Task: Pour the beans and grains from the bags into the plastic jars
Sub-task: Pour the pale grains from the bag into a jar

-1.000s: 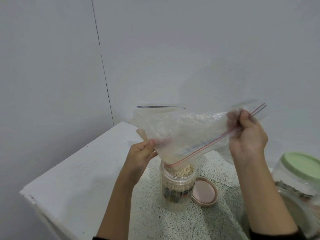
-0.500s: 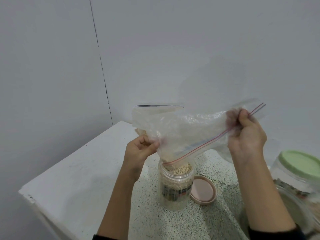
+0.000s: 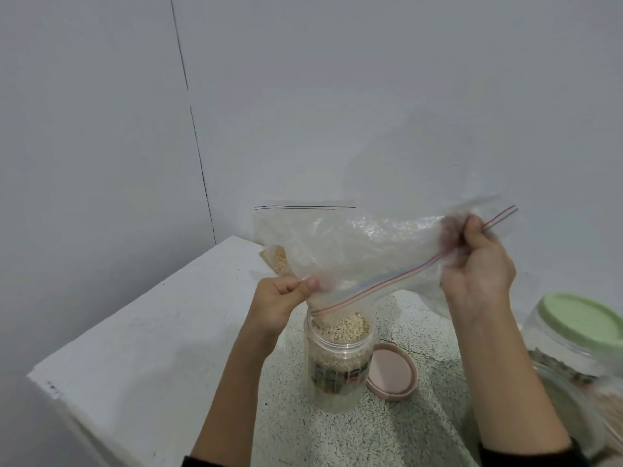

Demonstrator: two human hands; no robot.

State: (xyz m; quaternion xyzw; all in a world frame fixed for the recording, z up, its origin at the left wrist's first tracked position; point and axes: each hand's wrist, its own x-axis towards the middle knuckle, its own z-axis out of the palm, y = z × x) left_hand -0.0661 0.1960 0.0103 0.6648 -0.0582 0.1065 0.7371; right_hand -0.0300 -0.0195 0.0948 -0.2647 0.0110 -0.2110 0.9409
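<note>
My left hand (image 3: 283, 299) pinches the lower corner of the clear plastic zip bag with a red seal line (image 3: 364, 257), its mouth over the open clear plastic jar of pale grains (image 3: 338, 358). My right hand (image 3: 475, 264) grips the bag's raised end. A round pink lid (image 3: 392, 370) lies just right of the jar; a second clear zip bag (image 3: 279, 230) stands behind it.

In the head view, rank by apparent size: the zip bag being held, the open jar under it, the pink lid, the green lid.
1. zip bag, widest by far.
2. open jar.
3. green lid and pink lid look alike; the green one is cut off at the frame edge and nearer the camera, so unranked.
</note>
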